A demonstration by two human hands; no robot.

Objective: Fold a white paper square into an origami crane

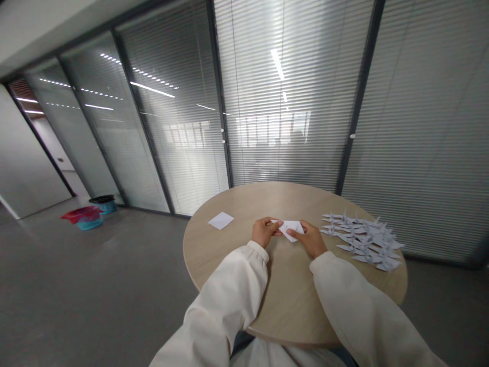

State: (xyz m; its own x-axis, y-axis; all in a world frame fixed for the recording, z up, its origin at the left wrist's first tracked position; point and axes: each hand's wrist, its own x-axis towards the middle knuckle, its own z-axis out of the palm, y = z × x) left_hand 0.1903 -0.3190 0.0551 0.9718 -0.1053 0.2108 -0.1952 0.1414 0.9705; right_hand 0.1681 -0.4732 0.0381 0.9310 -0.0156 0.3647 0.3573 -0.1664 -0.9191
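Observation:
A partly folded sheet of white paper (293, 227) is held between my two hands above the middle of the round table. My left hand (265, 231) pinches its left edge, thumb on top. On the other side my right hand (310, 238) grips the right edge, its thumb pressed on the paper's face. The fingers behind the sheet are partly hidden. Several white folded paper cranes (367, 239) are grouped in rows on the table to the right. At the left lies a flat white square of paper (220, 220).
The round wooden table (290, 300) stands before a glass partition (290, 102) with blinds. On the grey floor to the left are a blue bin with a red liner (86, 216) and a blue bin with a black liner (106, 204).

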